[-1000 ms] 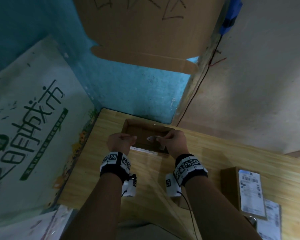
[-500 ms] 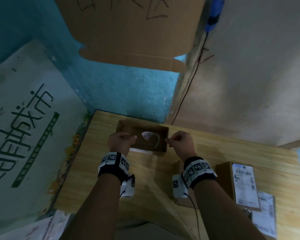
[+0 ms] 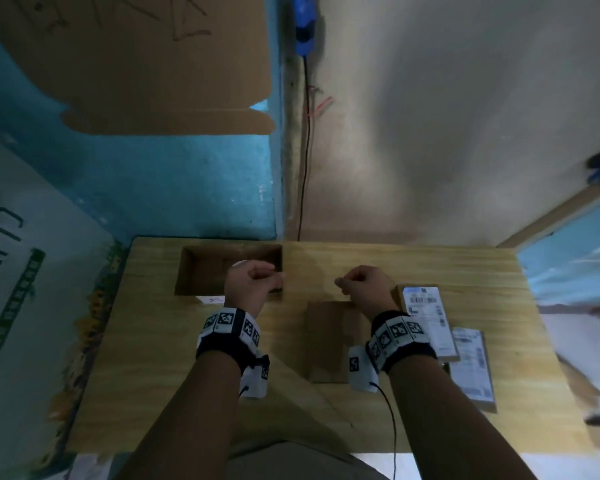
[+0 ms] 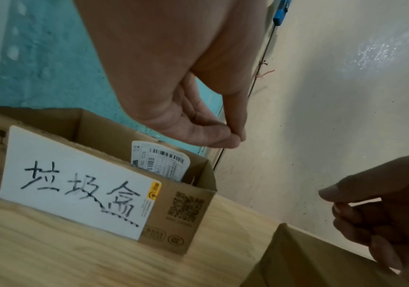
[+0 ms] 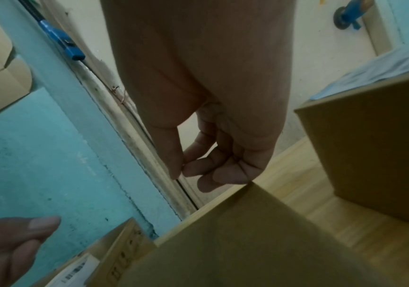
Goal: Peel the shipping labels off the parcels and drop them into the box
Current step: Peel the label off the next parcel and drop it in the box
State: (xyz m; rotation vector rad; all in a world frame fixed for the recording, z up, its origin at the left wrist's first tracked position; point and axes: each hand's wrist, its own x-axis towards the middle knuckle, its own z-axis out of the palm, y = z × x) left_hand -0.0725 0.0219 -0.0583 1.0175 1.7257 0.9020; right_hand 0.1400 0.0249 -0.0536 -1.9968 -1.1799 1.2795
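Peeled label: 1 white label (image 4: 160,160) with barcodes stands curled inside the box (image 4: 193,209), leaning at its right end, its top edge above the rim.
Labels left: 2 parcels at the right of the desk (image 3: 153,358) carry white labels, the nearer-to-centre one (image 3: 426,313) and the outer one (image 3: 473,365); the labels lie flat, facing up.
Bare parcel: a plain brown parcel (image 3: 329,341) lies just beside them, under the right wrist, with no label showing on top.
Handling: a label should be very light, thin and floppy, sticky on the back and easy to tear; best lifted at 1 corner and pulled low and slow. It may cling to fingers when let go.
Left hand (image 3: 252,284): over the box's right end, fingers curled with thumb against fingertips; this grip has nothing in it that I can see.
Right hand (image 3: 366,287): above the desk between box and labelled parcels, grip loosely curled, holding nothing.
Writing: a white card (image 4: 75,182) on the box front reads 垃圾盒 in black marker; beside it a QR code and a CCC mark are printed. Barcode text is too small to read.
Around: large printed characters on a sheet at left, partly cut off.
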